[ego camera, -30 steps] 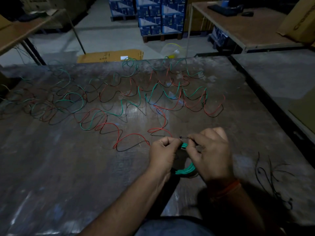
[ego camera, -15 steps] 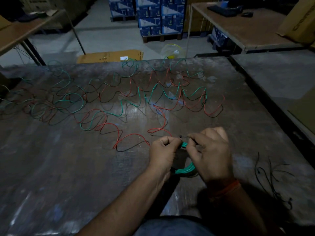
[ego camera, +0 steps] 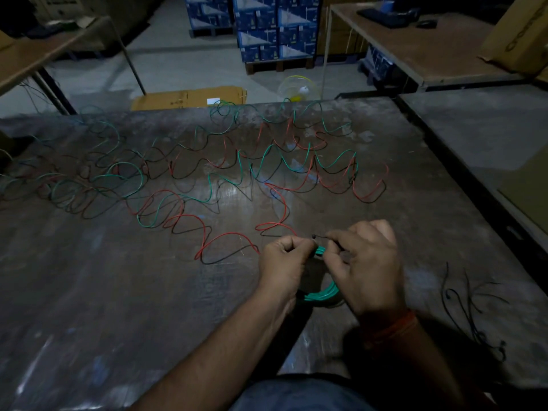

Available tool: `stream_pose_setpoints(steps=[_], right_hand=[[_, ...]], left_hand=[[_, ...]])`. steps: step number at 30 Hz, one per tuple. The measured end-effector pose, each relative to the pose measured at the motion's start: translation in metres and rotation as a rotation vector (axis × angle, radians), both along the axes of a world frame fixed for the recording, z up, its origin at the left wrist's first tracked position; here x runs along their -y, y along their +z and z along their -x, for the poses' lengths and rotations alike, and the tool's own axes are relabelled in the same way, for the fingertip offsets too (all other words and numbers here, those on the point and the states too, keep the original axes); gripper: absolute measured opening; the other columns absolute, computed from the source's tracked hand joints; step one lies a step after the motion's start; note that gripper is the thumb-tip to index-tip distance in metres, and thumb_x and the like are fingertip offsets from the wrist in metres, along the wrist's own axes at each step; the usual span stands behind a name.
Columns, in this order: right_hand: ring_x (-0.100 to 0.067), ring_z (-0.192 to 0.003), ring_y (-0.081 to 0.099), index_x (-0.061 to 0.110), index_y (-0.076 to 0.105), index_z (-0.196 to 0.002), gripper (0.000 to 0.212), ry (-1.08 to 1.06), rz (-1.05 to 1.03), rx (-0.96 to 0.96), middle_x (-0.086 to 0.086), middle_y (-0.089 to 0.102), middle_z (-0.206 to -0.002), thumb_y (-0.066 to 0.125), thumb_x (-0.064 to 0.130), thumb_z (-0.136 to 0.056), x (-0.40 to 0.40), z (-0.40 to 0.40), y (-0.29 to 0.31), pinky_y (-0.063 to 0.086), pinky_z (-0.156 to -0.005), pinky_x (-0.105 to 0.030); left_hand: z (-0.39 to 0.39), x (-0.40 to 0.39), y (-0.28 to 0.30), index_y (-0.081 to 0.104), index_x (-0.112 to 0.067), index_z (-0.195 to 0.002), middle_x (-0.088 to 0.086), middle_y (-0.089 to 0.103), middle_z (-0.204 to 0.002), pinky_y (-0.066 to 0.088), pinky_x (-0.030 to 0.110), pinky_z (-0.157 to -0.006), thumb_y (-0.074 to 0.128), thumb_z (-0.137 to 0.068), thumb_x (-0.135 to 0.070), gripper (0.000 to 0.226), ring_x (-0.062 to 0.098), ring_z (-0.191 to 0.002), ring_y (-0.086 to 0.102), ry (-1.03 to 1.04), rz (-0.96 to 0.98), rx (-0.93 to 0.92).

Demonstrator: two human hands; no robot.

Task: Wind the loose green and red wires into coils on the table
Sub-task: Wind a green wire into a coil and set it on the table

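The left hand (ego camera: 286, 262) is curled into a fist around the top of a green coil (ego camera: 324, 290), gripping the bundled turns where they show between the two hands. The right hand (ego camera: 367, 268) sits just beside it, its thumb and forefinger pinching a thin dark tie (ego camera: 320, 237) whose small end pokes out toward the left hand above the coil. The lower arc of the coil hangs below the hands, close over the table (ego camera: 103, 307). An orange band (ego camera: 391, 329) circles the right wrist.

Just beyond the left hand, a red wire (ego camera: 228, 237) loops away across the tabletop, touching or nearly touching the knuckles; whether it is held I cannot tell. Farther out from both hands, loose green wires (ego camera: 267, 161) and more red ones lie tangled in wide curls, spreading far to the left. To the right of the right hand, well apart, a few thin black ties (ego camera: 471, 304) lie scattered. Past the far table edge are a flattened cardboard box (ego camera: 189, 99) and stacked blue cartons (ego camera: 275, 28).
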State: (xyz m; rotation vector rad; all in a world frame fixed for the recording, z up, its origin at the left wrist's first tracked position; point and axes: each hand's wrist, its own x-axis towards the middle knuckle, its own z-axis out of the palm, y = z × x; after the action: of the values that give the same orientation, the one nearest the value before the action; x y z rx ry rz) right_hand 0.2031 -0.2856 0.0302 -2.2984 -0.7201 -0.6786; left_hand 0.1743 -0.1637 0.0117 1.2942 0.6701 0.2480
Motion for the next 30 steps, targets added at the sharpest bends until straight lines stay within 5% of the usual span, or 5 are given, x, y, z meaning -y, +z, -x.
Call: stream_pose_setpoints(steps=[30], right_hand=[[-0.026, -0.079, 0.048, 0.015, 0.075, -0.083, 0.009, 0.011, -0.005, 0.005, -0.003, 0.056, -0.072, 0.075, 0.007, -0.077, 0.0001, -0.0001, -0.0024, 0.037, -0.067, -0.03]], left_hand=[[0.0028, 0.0014, -0.0055, 0.067, -0.016, -0.057, 0.004, 0.06, -0.057, 0.036, 0.024, -0.053, 0.071, -0.069, -0.017, 0.013, 0.013, -0.052, 0.048, 0.009, -0.017, 0.001]])
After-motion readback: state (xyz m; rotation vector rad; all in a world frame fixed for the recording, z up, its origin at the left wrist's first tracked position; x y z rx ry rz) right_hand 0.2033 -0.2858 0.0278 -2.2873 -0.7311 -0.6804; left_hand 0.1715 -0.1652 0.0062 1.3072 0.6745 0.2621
